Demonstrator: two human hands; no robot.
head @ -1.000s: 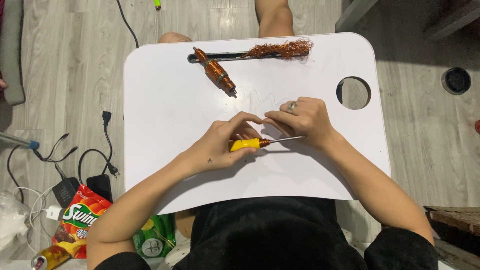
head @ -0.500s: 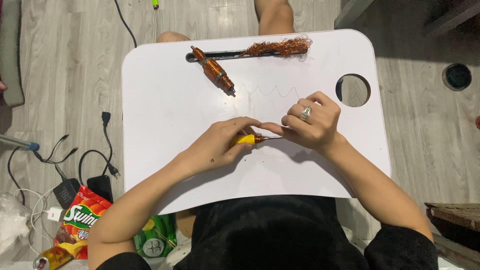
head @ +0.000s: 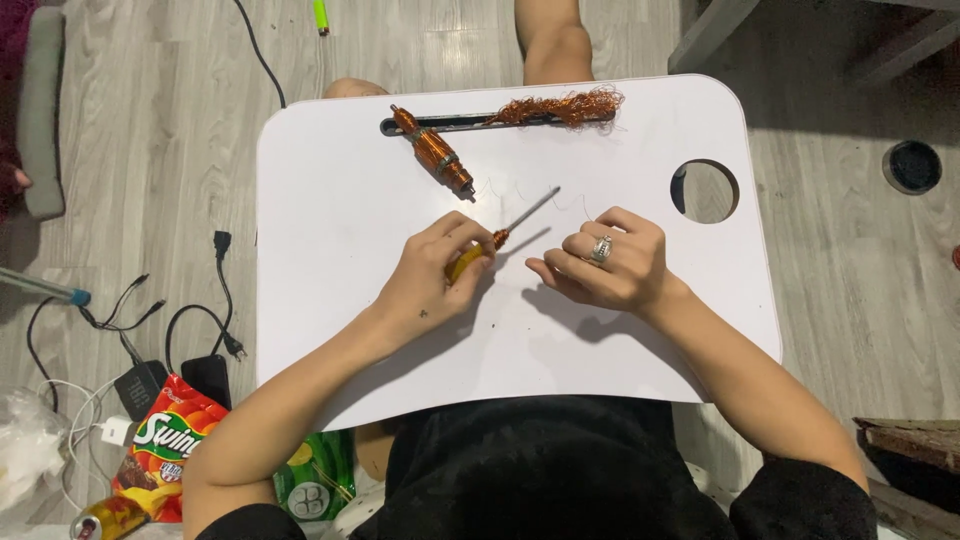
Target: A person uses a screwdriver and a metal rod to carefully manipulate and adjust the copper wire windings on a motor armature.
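My left hand (head: pixel 432 275) grips the yellow handle of a small screwdriver (head: pixel 505 228), whose thin metal shaft points up and to the right over the white lap table (head: pixel 340 220). Just to the right, my right hand (head: pixel 605 268), with a ring on one finger, hovers with fingers curled and nothing visible in them. A copper-wound motor rotor (head: pixel 432 152) lies above the left hand. A tangle of loose copper wire (head: pixel 565 106) sits along the slot at the table's far edge.
The table has a round cup hole (head: pixel 705 190) at the right. On the floor to the left lie cables and a charger (head: pixel 140 380), a red snack bag (head: pixel 165 445) and a green packet (head: pixel 315 478). A black round lid (head: pixel 912 166) lies at right.
The right hand has let go of the screwdriver tip and drawn away to the right. The left hand has swung the screwdriver so its shaft points up-right.
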